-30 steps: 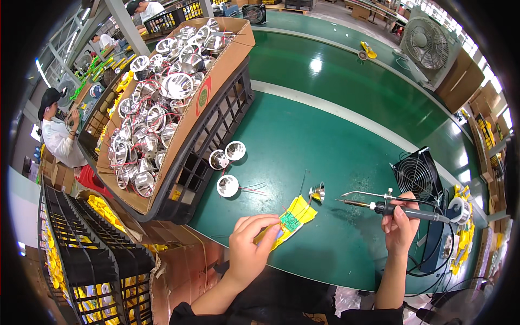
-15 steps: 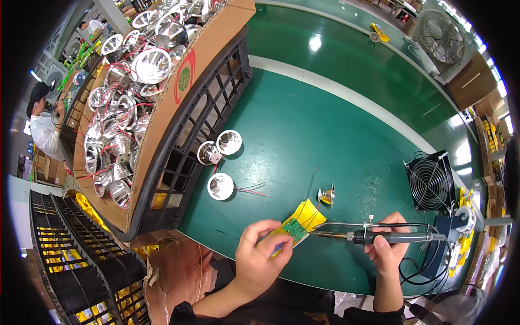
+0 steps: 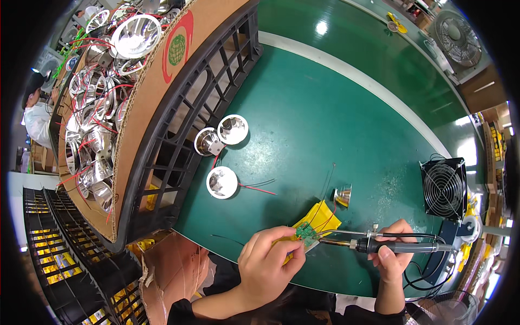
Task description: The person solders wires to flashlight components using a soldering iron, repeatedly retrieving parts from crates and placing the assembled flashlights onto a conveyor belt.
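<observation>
My left hand (image 3: pixel 271 264) pinches the edge of a yellow-wrapped pack (image 3: pixel 323 216) that carries a small green circuit board (image 3: pixel 306 233). Wrapped around the black handle of a soldering iron (image 3: pixel 392 246), my right hand (image 3: pixel 394 250) keeps it level. A thin metal tube runs along the iron, and both ends meet the board's right edge. Thin red and black wires lead from the board. One small shiny reflector cup (image 3: pixel 342 195) lies on its side just beyond the pack.
Three reflector cups (image 3: pixel 222 182) with wires lie on the green table (image 3: pixel 303 119). At left, a cardboard box (image 3: pixel 142 119) heaped with reflectors rests on a black plastic crate (image 3: pixel 179 127). A black fan (image 3: pixel 444 188) stands at right. Further left, a person in white (image 3: pixel 37 124) works.
My view has shifted slightly, so the table things sit a little differently. The iron's tip and metal tube remain at the board, and both hands keep their holds.
</observation>
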The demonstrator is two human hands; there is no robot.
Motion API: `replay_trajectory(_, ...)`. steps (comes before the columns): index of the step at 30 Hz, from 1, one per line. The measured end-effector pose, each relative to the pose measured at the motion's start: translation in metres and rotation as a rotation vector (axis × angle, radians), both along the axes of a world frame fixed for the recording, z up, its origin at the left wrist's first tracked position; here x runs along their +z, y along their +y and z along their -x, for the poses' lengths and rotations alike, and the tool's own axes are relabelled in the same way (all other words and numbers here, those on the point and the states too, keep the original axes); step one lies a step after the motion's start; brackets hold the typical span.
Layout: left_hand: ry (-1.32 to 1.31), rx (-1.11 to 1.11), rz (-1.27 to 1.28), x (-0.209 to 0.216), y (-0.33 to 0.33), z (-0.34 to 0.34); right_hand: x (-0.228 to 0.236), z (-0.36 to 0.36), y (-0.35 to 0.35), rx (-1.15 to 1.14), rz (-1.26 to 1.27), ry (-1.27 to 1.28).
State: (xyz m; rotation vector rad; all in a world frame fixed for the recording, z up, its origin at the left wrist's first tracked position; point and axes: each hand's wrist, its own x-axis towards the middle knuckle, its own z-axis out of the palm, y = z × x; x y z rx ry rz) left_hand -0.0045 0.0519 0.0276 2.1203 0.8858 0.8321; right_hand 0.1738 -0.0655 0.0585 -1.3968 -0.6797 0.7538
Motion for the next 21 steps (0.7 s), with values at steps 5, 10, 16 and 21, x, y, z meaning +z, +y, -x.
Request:
replay_trajectory(5, 0.006, -0.011, -0.013, -0.0002, 0.0013, -0.0002, -0.0008, 0.0000, -0.0001, 0.021, 0.019, -0.011)
replay_trajectory(10, 0.002, -0.023, 0.014, -0.0011, 0.0017, 0.0007, -0.0007, -0.0003, 0.0006, 0.031, 0.032, 0.004)
replay_trajectory(16, -0.008, -0.032, 0.028, -0.0019, 0.0014, 0.0012, -0.0007, -0.0008, 0.0015, 0.039, 0.045, 0.002)
replay_trajectory(21, -0.015, -0.013, 0.015, -0.0018, 0.0004, 0.0010, -0.0005, -0.0001, 0.0017, 0.038, 0.042, -0.003)
